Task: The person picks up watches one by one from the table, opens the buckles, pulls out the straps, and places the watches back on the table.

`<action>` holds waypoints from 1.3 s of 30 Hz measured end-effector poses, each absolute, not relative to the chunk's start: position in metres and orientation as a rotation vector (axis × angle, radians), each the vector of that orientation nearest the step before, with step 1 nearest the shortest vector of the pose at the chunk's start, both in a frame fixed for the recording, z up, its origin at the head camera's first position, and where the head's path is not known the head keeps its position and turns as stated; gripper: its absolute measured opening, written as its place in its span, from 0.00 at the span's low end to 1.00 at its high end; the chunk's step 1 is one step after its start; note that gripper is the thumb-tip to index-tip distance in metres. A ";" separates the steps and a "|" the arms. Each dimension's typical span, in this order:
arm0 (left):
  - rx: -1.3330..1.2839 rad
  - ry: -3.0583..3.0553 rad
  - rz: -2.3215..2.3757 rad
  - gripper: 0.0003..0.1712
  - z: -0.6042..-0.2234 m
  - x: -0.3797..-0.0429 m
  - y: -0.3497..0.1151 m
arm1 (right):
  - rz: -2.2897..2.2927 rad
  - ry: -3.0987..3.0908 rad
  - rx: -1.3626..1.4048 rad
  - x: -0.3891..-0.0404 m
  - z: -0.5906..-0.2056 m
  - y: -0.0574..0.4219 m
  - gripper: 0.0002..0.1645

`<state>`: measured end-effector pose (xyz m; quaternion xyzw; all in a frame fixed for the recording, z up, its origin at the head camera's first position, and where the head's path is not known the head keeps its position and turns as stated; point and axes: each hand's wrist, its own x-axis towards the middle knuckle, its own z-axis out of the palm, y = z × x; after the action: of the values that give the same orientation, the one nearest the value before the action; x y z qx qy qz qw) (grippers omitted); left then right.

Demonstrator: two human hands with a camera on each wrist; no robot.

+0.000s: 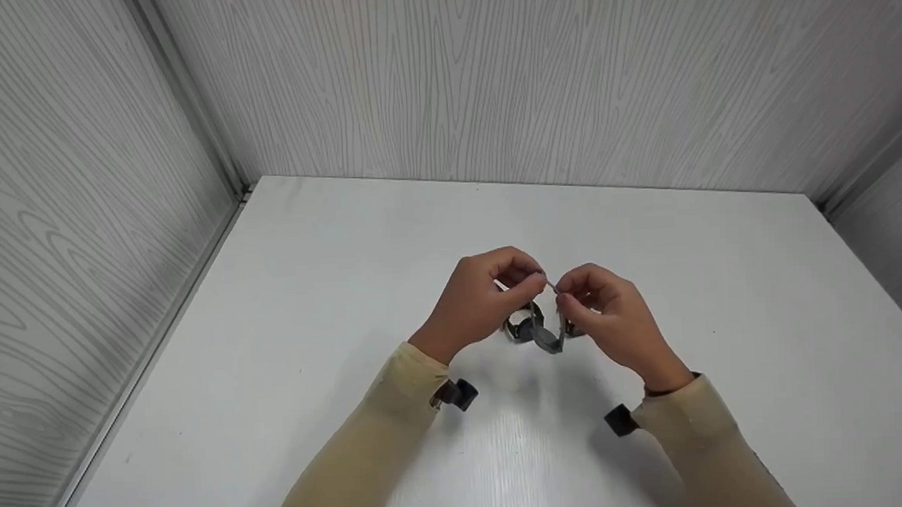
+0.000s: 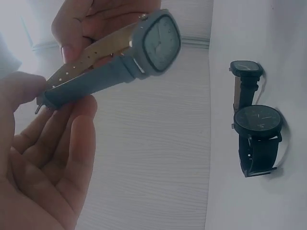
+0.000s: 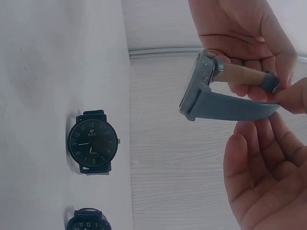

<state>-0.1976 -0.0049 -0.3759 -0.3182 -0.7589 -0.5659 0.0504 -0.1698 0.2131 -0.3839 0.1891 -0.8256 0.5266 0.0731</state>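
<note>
A wristwatch with a squarish case [image 2: 160,43] and a blue-grey strap hangs between my two hands, its case lowest in the head view. My left hand [image 1: 479,301] pinches the buckle end of the strap between thumb and fingertips. Close beside it, my right hand [image 1: 610,312] pinches the other strap end, with its thumb [image 3: 293,98] on top. The strap's inner side is beige, and a row of small holes shows in the left wrist view. Both strap ends are brought near each other, forming a loop.
On the white table [image 1: 272,275], a black round-faced watch [image 3: 93,143] and a smaller dark watch [image 2: 246,68] stand with straps looped, just beyond the hands. Wood-grain panels [image 1: 452,81] rise at the back and both sides.
</note>
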 end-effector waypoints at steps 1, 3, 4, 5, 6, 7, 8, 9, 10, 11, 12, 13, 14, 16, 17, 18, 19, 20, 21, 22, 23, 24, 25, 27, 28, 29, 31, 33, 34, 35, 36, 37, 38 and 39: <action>-0.971 -2.305 -1.721 0.08 -0.376 -0.198 -0.005 | 1.588 -2.481 0.562 -0.170 -0.384 0.213 0.03; -0.978 -2.317 -1.702 0.09 -0.377 -0.198 -0.005 | 1.592 -2.488 0.553 -0.170 -0.385 0.213 0.03; -0.983 -2.330 -1.690 0.10 -0.377 -0.198 -0.005 | 1.589 -2.495 0.549 -0.170 -0.386 0.213 0.03; -0.987 -2.345 -1.676 0.10 -0.378 -0.197 -0.005 | 1.586 -2.499 0.549 -0.170 -0.386 0.212 0.03; -0.990 -2.358 -1.662 0.10 -0.378 -0.197 -0.005 | 1.577 -2.502 0.550 -0.170 -0.386 0.212 0.04; -0.992 -2.366 -1.655 0.10 -0.378 -0.197 -0.005 | 1.572 -2.506 0.550 -0.170 -0.386 0.212 0.04; -0.991 -2.369 -1.650 0.09 -0.378 -0.196 -0.005 | 1.571 -2.507 0.551 -0.170 -0.386 0.212 0.04; -0.990 -2.366 -1.651 0.09 -0.378 -0.196 -0.006 | 1.572 -2.507 0.552 -0.170 -0.386 0.212 0.04; -0.987 -2.363 -1.652 0.09 -0.378 -0.197 -0.006 | 1.576 -2.507 0.553 -0.170 -0.387 0.212 0.05; -0.983 -2.363 -1.652 0.09 -0.379 -0.197 -0.007 | 1.580 -2.506 0.553 -0.170 -0.387 0.211 0.05; -0.977 -2.366 -1.651 0.08 -0.379 -0.197 -0.007 | 1.581 -2.506 0.552 -0.171 -0.387 0.211 0.06; -0.971 -2.370 -1.653 0.08 -0.379 -0.197 -0.008 | 1.584 -2.506 0.550 -0.170 -0.387 0.211 0.07; -0.965 -2.377 -1.651 0.08 -0.380 -0.197 -0.009 | 1.585 -2.505 0.548 -0.170 -0.387 0.211 0.07; -0.956 -2.398 -1.647 0.08 -0.381 -0.198 -0.010 | 1.589 -2.503 0.542 -0.171 -0.387 0.211 0.07; -0.954 -2.411 -1.640 0.09 -0.381 -0.198 -0.011 | 1.592 -2.500 0.540 -0.171 -0.388 0.211 0.06; -0.950 -2.421 -1.635 0.09 -0.381 -0.198 -0.012 | 1.595 -2.497 0.537 -0.171 -0.388 0.210 0.06; -0.948 -2.427 -1.630 0.09 -0.381 -0.199 -0.014 | 1.603 -2.492 0.535 -0.172 -0.389 0.210 0.05; -0.940 -2.429 -1.625 0.09 -0.381 -0.199 -0.015 | 1.608 -2.487 0.532 -0.172 -0.389 0.210 0.04; -0.929 -2.428 -1.621 0.10 -0.380 -0.200 -0.017 | 1.624 -2.480 0.530 -0.173 -0.390 0.211 0.04; -0.915 -2.423 -1.620 0.10 -0.379 -0.201 -0.020 | 1.639 -2.470 0.530 -0.174 -0.390 0.211 0.04; -0.901 -2.413 -1.618 0.10 -0.378 -0.202 -0.022 | 1.659 -2.457 0.528 -0.174 -0.390 0.211 0.04; -0.886 -2.402 -1.622 0.09 -0.377 -0.202 -0.024 | 1.680 -2.440 0.522 -0.174 -0.390 0.211 0.04; -0.874 -2.393 -1.625 0.09 -0.376 -0.203 -0.027 | 1.703 -2.416 0.517 -0.174 -0.389 0.212 0.05; -0.860 -2.391 -1.623 0.10 -0.373 -0.205 -0.030 | 1.730 -2.367 0.507 -0.175 -0.388 0.212 0.06; -0.859 -2.403 -1.613 0.10 -0.372 -0.205 -0.032 | 1.736 -2.346 0.501 -0.175 -0.388 0.212 0.06; -0.861 -2.429 -1.589 0.10 -0.370 -0.205 -0.034 | 1.738 -2.327 0.493 -0.175 -0.387 0.211 0.06; -0.874 -2.510 -1.508 0.10 -0.366 -0.205 -0.036 | 1.732 -2.301 0.480 -0.175 -0.387 0.210 0.06; -0.894 -2.608 -1.397 0.09 -0.362 -0.204 -0.039 | 1.714 -2.307 0.466 -0.176 -0.387 0.208 0.05; -0.905 -2.652 -1.344 0.08 -0.360 -0.204 -0.040 | 1.706 -2.315 0.462 -0.177 -0.388 0.207 0.05; -0.915 -2.685 -1.299 0.08 -0.358 -0.204 -0.042 | 1.695 -2.326 0.459 -0.178 -0.388 0.206 0.05; -0.924 -2.710 -1.265 0.07 -0.356 -0.203 -0.043 | 1.684 -2.341 0.459 -0.178 -0.389 0.204 0.05; -0.927 -2.728 -1.244 0.07 -0.355 -0.203 -0.044 | 1.667 -2.361 0.461 -0.179 -0.389 0.202 0.05; -0.922 -2.739 -1.239 0.07 -0.354 -0.203 -0.045 | 1.653 -2.384 0.470 -0.181 -0.390 0.200 0.06; -0.912 -2.747 -1.232 0.07 -0.354 -0.203 -0.047 | 1.644 -2.405 0.481 -0.182 -0.390 0.197 0.07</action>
<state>-0.2031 -0.0468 -0.3538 -0.2898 -0.8733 -0.3916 -0.0022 -0.1822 0.1971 -0.3899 0.1621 -0.8109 0.5543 0.0942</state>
